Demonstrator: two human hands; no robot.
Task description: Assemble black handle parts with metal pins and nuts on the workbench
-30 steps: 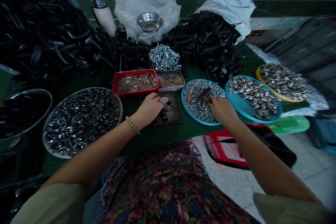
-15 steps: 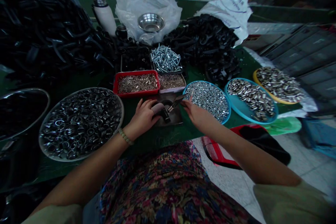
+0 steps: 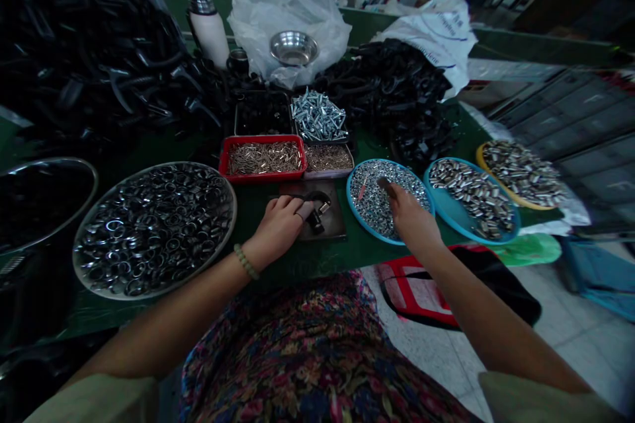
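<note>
My left hand (image 3: 284, 225) is closed around a black curved plastic part (image 3: 317, 198), low over a dark metal plate (image 3: 335, 219). A small shiny metal piece (image 3: 324, 208) shows at the part's right side. Over on the right, my right hand (image 3: 413, 215) is closed on a dark flat-ended tool (image 3: 386, 185), its kind unclear. That tool is above a round blue tray (image 3: 351, 201) of small shiny metal pieces (image 3: 397, 175). A thin pinkish stick (image 3: 363, 186) lies among these pieces.
Behind the plate stand a red tray (image 3: 223, 157) of small metal pins and a container of silvery screws (image 3: 317, 115). At left is a wide tray of black rings (image 3: 156, 228). Another blue tray (image 3: 471, 232) and a yellow tray (image 3: 533, 203) hold metal cylinders. Black parts (image 3: 387, 86) are heaped behind.
My right hand has moved right with the dark tool, away from the black part and over the blue tray. My left hand stays on the part. The view has shifted slightly.
</note>
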